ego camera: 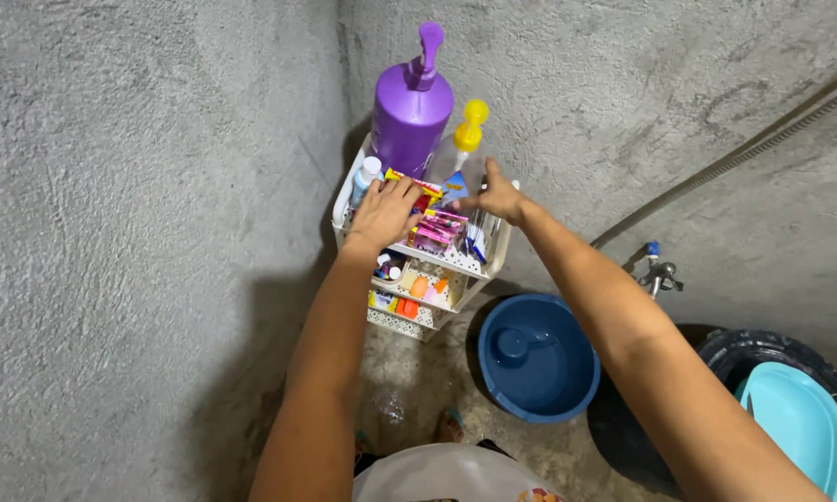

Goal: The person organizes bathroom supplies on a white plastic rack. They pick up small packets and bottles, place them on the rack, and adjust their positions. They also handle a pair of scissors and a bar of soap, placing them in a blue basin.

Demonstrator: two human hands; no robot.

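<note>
The white corner rack (493,265) is being worked at its top shelf, where the big purple pump bottle (411,116) stands at the back and the smaller yellow-capped pump bottle (463,153) just right of it. The left hand (381,212) is laid open-fingered on the pink and yellow sachets (432,223) at the shelf's front, nothing clasped (a steadying press, it seems). The right hand (497,197) is held beside the yellow-capped bottle, its grasp not discernible; small packets are best shifted gently, so the bottles are not toppled.
</note>
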